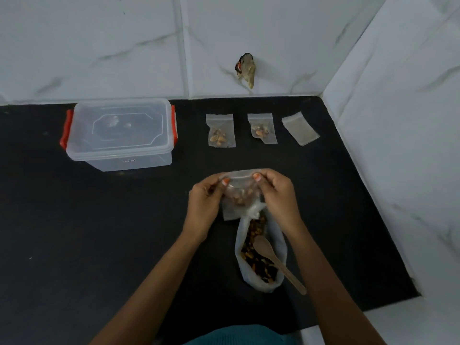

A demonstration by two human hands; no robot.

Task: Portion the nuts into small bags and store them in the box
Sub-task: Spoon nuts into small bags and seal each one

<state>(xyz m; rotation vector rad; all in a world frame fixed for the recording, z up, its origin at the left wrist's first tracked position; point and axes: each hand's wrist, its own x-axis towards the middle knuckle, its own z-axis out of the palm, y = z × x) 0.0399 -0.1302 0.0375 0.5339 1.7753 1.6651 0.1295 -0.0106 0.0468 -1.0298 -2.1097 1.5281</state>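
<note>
My left hand (202,207) and my right hand (276,195) both pinch the top strip of a small zip bag (239,195), thumb and fingers closed on its two upper corners. The bag hangs between them just above the black counter (99,232), with a little heap of nuts showing through its clear middle. Its lower edge overlaps the crumpled mouth of the big bag of nuts (258,250), which lies on the counter under my right wrist and stretches back toward me. A wooden spoon (273,257) rests on that big bag, bowl up on the nuts and handle sticking out past its near right side.

Farther back, two filled small bags (221,130) lie flat side by side, apart from each other, and to their right sits a tilted stack of empty small bags (300,128). The clear plastic box (119,135) stands well to the left of them with its lid on and red clips at both ends. A small label (129,160) on its front wall is too blurred for me to read.
</note>
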